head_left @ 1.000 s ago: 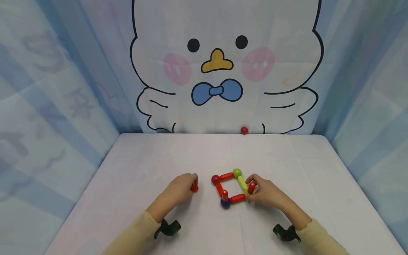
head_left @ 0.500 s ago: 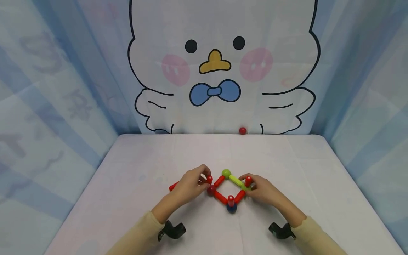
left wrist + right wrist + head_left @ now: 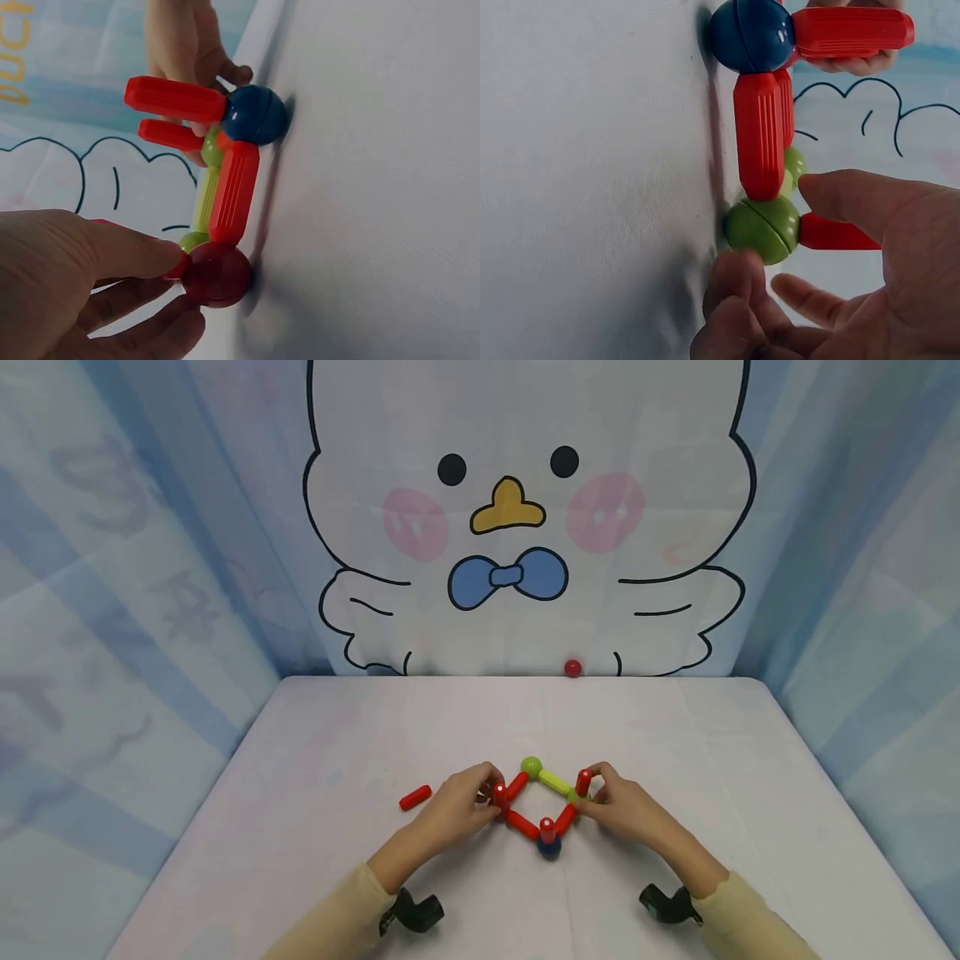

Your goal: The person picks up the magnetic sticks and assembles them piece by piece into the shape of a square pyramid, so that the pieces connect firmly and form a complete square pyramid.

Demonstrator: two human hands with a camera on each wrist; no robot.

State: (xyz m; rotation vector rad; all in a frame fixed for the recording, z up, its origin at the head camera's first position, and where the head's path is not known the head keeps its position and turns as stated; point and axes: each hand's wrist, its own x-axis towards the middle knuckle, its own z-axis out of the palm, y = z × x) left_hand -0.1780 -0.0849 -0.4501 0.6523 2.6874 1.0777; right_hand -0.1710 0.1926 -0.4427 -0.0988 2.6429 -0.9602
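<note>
Magnetic frame [image 3: 542, 803] of rods and balls lies on the white surface [image 3: 315, 760] between both hands. Left hand [image 3: 459, 806] pinches the red upright rod at its 9 o'clock corner; right hand [image 3: 626, 810] pinches the upright rod at 3 o'clock. It forms a diamond: red rods, one yellow-green rod, green ball at 12 o'clock, blue ball at 6. A loose red rod [image 3: 415, 797] lies at 9 o'clock of the left hand.

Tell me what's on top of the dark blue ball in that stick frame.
A red stick stands upright on the dark blue ball, with two more red sticks branching off sideways. The table beneath the ball is hidden in the head view.
</note>
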